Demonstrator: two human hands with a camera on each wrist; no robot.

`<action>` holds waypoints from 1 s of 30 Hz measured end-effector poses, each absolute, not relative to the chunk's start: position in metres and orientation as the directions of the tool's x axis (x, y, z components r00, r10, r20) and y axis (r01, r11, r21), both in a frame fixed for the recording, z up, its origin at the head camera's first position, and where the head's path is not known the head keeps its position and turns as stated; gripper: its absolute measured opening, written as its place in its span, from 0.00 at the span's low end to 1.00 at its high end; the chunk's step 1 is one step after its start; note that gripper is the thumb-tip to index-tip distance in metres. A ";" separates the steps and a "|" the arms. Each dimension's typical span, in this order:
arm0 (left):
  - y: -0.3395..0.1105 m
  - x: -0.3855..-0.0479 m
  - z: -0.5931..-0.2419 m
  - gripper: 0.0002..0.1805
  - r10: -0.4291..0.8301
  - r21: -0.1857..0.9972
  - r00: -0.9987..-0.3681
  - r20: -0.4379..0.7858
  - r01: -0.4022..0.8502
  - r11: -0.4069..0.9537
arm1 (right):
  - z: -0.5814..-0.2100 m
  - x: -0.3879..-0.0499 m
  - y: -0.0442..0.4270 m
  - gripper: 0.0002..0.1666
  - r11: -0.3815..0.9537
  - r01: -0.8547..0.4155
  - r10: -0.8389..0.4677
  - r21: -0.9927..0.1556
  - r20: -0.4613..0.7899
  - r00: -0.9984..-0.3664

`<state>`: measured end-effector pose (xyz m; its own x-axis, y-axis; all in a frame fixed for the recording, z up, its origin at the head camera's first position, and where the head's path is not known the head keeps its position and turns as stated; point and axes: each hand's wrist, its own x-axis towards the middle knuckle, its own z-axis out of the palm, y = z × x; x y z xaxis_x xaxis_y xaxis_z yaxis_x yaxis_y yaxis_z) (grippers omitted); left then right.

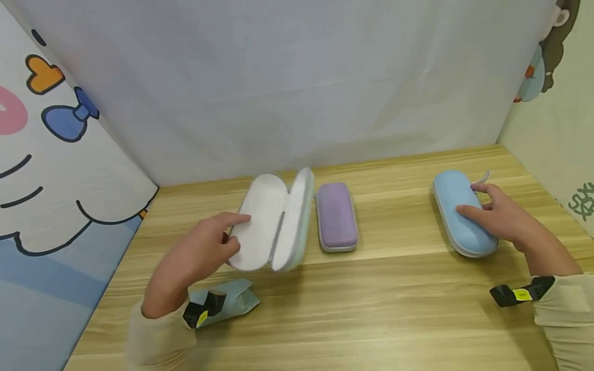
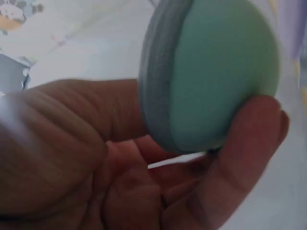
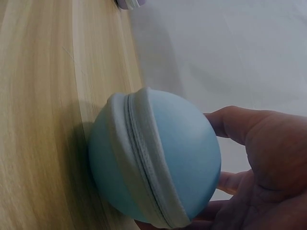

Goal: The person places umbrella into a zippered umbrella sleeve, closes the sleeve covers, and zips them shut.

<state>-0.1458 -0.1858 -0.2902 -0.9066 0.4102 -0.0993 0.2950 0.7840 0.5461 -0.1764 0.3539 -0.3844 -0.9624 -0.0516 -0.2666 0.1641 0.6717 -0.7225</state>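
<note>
My left hand (image 1: 199, 252) holds a mint-green zip glasses case (image 1: 303, 237) that stands unzipped and spread apart, its white lining facing up. In the left wrist view the fingers curl under its rounded green end (image 2: 220, 72), by the grey zip band. On the right, my right hand (image 1: 503, 214) grips a light-blue zip glasses case (image 1: 457, 206), thumb across the top. Its lid and base meet along the pale zip band (image 3: 144, 163) in the right wrist view. Between the two hands a purple zip case (image 1: 337, 214) lies closed on the table.
A folded pale-green cloth or pouch (image 1: 234, 304) lies beside my left wrist, partly hidden by it. The wooden table (image 1: 371, 309) ends at a white curtain-like backdrop (image 1: 301, 87). Cartoon-printed panels (image 1: 60, 170) stand at both sides.
</note>
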 end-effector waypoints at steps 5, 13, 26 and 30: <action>-0.157 -0.140 -0.302 0.27 0.670 0.443 -0.742 -0.005 0.599 0.667 | -0.385 -0.177 0.354 0.52 0.675 0.166 -0.050 -0.719 -0.269 -0.962; -0.121 -0.148 -0.338 0.27 0.833 0.436 -0.553 -0.011 0.748 0.501 | -0.387 -0.176 0.354 0.52 0.680 0.162 -0.047 -0.715 -0.264 -0.963; -0.098 -0.159 -0.379 0.33 0.875 0.557 -0.469 -0.121 0.697 0.451 | -0.385 -0.175 0.353 0.52 0.680 0.164 -0.046 -0.714 -0.265 -0.963; -0.098 -0.159 -0.379 0.32 0.876 0.556 -0.468 -0.119 0.699 0.449 | -0.384 -0.175 0.353 0.52 0.680 0.163 -0.048 -0.715 -0.265 -0.963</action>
<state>-0.1590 -0.0978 -0.3791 -0.4681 0.8757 -0.1188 0.6992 0.4492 0.5561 -0.1754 0.3535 -0.3841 -0.9630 -0.0482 -0.2650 0.1628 0.6798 -0.7151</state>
